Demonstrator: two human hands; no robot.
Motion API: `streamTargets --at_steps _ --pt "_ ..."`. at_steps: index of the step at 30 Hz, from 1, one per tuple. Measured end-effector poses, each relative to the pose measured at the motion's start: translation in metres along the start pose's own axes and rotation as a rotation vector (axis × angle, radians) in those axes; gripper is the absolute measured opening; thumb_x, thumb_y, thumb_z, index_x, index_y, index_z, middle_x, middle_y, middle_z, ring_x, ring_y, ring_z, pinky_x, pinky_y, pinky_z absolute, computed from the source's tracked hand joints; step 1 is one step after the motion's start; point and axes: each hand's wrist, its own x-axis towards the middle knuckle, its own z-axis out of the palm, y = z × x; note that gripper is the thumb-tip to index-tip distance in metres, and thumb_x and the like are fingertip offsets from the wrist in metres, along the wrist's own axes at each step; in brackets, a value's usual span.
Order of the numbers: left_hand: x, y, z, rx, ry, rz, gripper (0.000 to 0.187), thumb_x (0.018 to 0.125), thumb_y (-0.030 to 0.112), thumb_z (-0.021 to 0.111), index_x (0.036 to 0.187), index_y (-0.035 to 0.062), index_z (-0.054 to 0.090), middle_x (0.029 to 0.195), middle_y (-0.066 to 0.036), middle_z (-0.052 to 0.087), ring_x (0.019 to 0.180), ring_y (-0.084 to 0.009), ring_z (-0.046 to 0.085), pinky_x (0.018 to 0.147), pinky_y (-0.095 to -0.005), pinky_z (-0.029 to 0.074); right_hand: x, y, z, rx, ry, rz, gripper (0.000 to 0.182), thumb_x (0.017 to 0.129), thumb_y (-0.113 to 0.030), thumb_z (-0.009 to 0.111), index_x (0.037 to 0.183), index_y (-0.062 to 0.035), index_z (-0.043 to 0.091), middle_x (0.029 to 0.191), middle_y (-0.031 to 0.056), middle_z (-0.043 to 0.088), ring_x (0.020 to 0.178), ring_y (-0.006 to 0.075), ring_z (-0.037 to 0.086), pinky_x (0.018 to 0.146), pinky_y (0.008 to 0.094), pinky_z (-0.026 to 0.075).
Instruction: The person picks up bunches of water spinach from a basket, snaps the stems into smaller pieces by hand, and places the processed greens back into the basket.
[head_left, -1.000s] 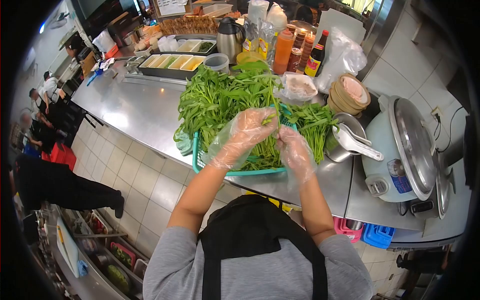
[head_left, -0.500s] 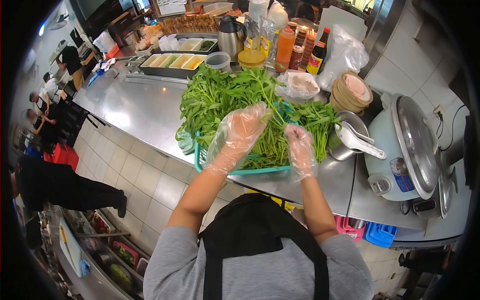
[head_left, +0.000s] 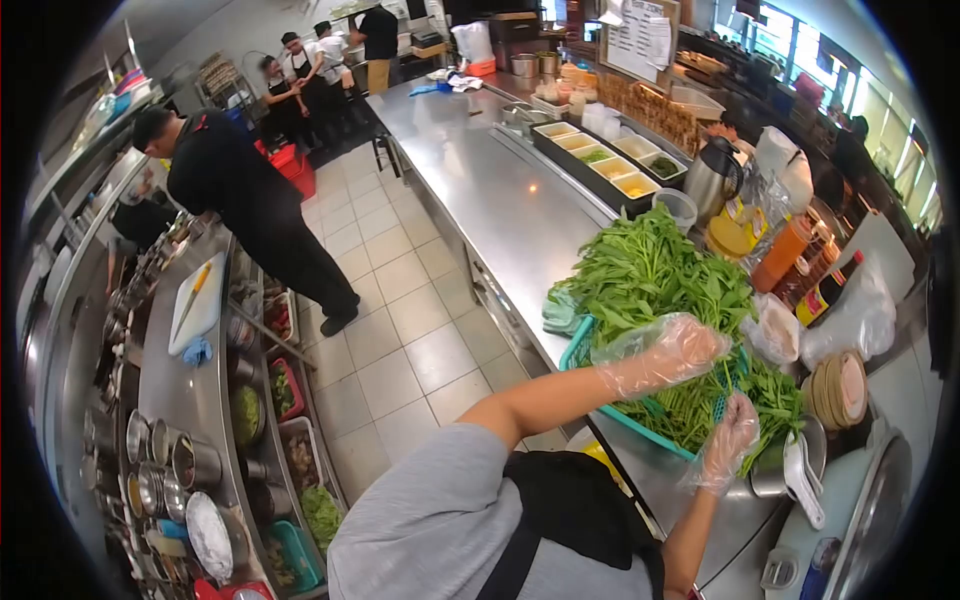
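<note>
A teal plastic basket [head_left: 582,345] heaped with leafy green stalks [head_left: 655,275] sits on the steel counter [head_left: 505,215] at the right. My left hand [head_left: 680,348], in a clear plastic glove, rests on the greens over the basket, fingers curled into the stalks. My right hand [head_left: 735,438], also gloved, is lower right at the basket's near corner, pinching green stems. A smaller pile of greens [head_left: 780,395] lies just right of the basket.
A person in black [head_left: 245,205] stands in the tiled aisle, more people at the far end. Sauce bottles [head_left: 795,260], a kettle [head_left: 712,175], condiment trays [head_left: 610,160], stacked bowls [head_left: 840,390] and a pot with ladle [head_left: 800,470] crowd the counter. A prep station [head_left: 190,400] runs along the left.
The view has swung left, showing the aisle and the person in black. Both hands stay in the greens; the right hand has dropped lower, to the basket's near corner.
</note>
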Motion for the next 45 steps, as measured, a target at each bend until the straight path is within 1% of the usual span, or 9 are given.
streamTargets --at_steps 5,11,14,17,25,30,34,38,45 --pt "-0.003 -0.004 0.013 -0.015 0.230 -0.137 0.036 0.081 0.020 0.064 0.116 0.0128 0.059 0.085 -0.009 0.066 0.076 -0.0288 0.065 0.067 -0.0431 0.050 0.002 -0.011 -0.002 -0.035 -0.009 -0.017 0.016 0.093 -0.010 0.055 0.100 0.0018 0.064 0.094 0.0149 0.064 0.085 0.0278 0.061 0.079 0.0374 0.048" --pt "0.014 0.029 -0.017 0.191 -0.349 0.016 0.029 0.081 0.018 0.063 0.108 0.0086 0.060 0.091 -0.005 0.065 0.073 -0.0226 0.065 0.065 -0.0401 0.049 0.014 -0.034 -0.011 -0.035 -0.110 -0.124 0.014 0.093 -0.010 0.055 0.100 -0.0001 0.062 0.090 0.0164 0.060 0.082 0.0316 0.059 0.075 0.0412 0.046" --pt "0.000 0.007 0.019 0.240 0.289 0.393 0.018 0.079 0.017 0.061 0.093 0.0071 0.057 0.071 -0.003 0.050 0.053 -0.0172 0.055 0.045 -0.0385 0.043 0.021 -0.029 -0.017 -0.131 -0.246 -0.109 0.016 0.094 -0.011 0.055 0.101 0.0016 0.061 0.098 0.0159 0.062 0.091 0.0315 0.060 0.081 0.0399 0.047" --pt "0.003 0.012 0.021 0.756 0.108 0.398 0.020 0.078 0.017 0.061 0.095 0.0085 0.057 0.072 -0.003 0.051 0.048 -0.0162 0.053 0.038 -0.0389 0.038 0.026 -0.005 -0.014 -0.208 -0.075 -0.270 0.011 0.090 -0.007 0.058 0.098 -0.0010 0.063 0.090 0.0171 0.061 0.081 0.0336 0.060 0.071 0.0407 0.048" --pt "0.024 0.019 -0.025 0.147 -0.172 0.146 0.034 0.075 0.013 0.066 0.109 0.0197 0.065 0.100 -0.002 0.066 0.077 -0.0202 0.068 0.058 -0.0351 0.053 0.053 -0.019 -0.006 -0.166 0.000 -0.490 0.006 0.085 -0.009 0.064 0.090 -0.0052 0.064 0.081 0.0119 0.061 0.073 0.0293 0.060 0.069 0.0398 0.048" --pt "0.025 0.021 -0.029 0.236 -0.037 0.106 0.023 0.076 0.011 0.062 0.098 0.0172 0.065 0.088 -0.004 0.064 0.069 -0.0214 0.067 0.059 -0.0361 0.054 0.063 -0.023 0.002 0.765 -0.043 0.392 0.022 0.090 -0.022 0.065 0.090 0.0001 0.067 0.077 0.0010 0.063 0.076 0.0095 0.056 0.074 0.0256 0.045" --pt "0.016 0.004 -0.048 -0.169 0.195 -0.093 0.014 0.087 0.021 0.063 0.099 0.0135 0.065 0.090 -0.005 0.067 0.076 -0.0173 0.066 0.068 -0.0353 0.054 0.058 -0.022 -0.008 0.526 -0.104 0.441 0.023 0.090 -0.023 0.066 0.096 -0.0011 0.070 0.086 0.0016 0.067 0.080 0.0096 0.057 0.077 0.0266 0.046" --pt "0.019 -0.016 -0.074 -0.861 0.221 -0.500 0.030 0.099 0.041 0.053 0.096 0.0133 0.064 0.090 -0.001 0.064 0.076 -0.0118 0.056 0.073 -0.0325 0.048 0.044 0.000 0.009 0.103 -0.114 0.166 0.031 0.088 -0.032 0.063 0.100 -0.0046 0.071 0.093 0.0168 0.070 0.091 0.0325 0.066 0.085 0.0409 0.050" --pt "0.021 -0.015 -0.083 -0.897 0.303 -0.444 0.039 0.100 0.046 0.048 0.091 0.0109 0.060 0.085 0.001 0.059 0.082 -0.0116 0.053 0.085 -0.0326 0.044 0.044 0.021 0.036 -0.196 -0.337 0.072 0.019 0.085 -0.025 0.066 0.090 -0.0070 0.069 0.085 0.0160 0.068 0.082 0.0330 0.065 0.077 0.0419 0.051"
